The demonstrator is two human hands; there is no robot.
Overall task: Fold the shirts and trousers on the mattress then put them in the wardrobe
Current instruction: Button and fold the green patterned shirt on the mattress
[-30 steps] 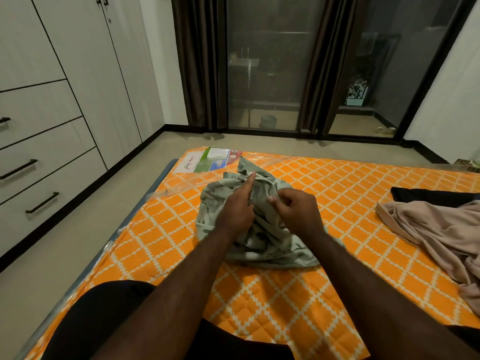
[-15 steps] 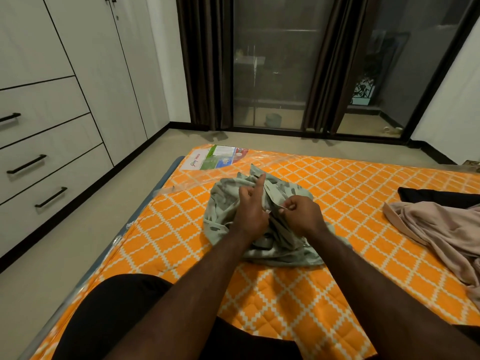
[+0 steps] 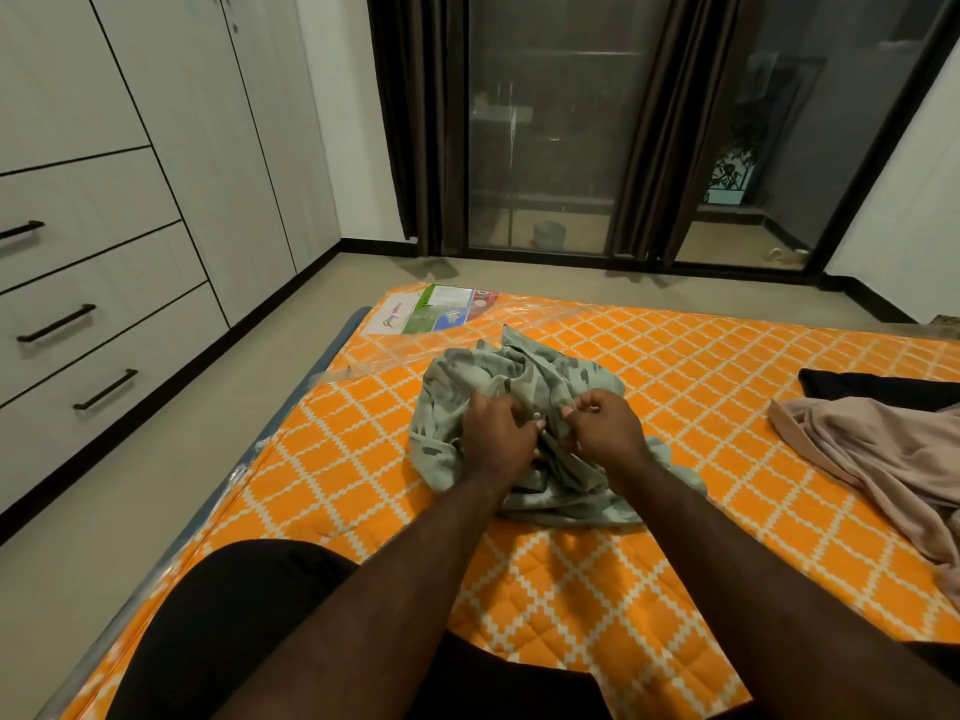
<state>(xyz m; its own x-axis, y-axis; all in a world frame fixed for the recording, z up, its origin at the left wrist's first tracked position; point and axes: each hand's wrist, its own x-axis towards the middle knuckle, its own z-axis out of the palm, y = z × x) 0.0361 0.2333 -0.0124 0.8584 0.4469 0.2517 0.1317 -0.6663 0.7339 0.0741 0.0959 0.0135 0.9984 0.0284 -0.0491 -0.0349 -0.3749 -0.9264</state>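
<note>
Grey-green cloth with dark blotches fills both hands: it is a crumpled shirt [image 3: 467, 376]. The left hand [image 3: 496, 431] lies on top of it with its fingers curled into the fabric. The right hand [image 3: 605, 428] is closed just beside it, thumb and bent fingers pinching a fold of the same cloth. The two hands almost touch over the middle of the heap. Which part of the shirt they hold cannot be told.

The shirt sits in a loose pile on the orange, white-checked mattress [image 3: 675, 366], nearer its left edge than its right and short of the far edge. A printed label [image 3: 431, 317] lies under clear plastic wrap at the far left corner, a little beyond the shirt.

Well apart from the shirt, at the right edge, a pale pink garment [image 3: 883, 449] lies rumpled. A black garment [image 3: 883, 389] lies just behind it, touching it. The person's knee in black cloth [image 3: 234, 615] rests at the near left corner.

Left of the mattress, across a strip of beige floor [image 3: 130, 485], stands the pale wardrobe [image 3: 156, 148] with its doors and drawers closed. Its drawers carry dark bar handles [image 3: 106, 389]. Beyond the far edge are dark curtains [image 3: 415, 122] and a glass door [image 3: 545, 122].
</note>
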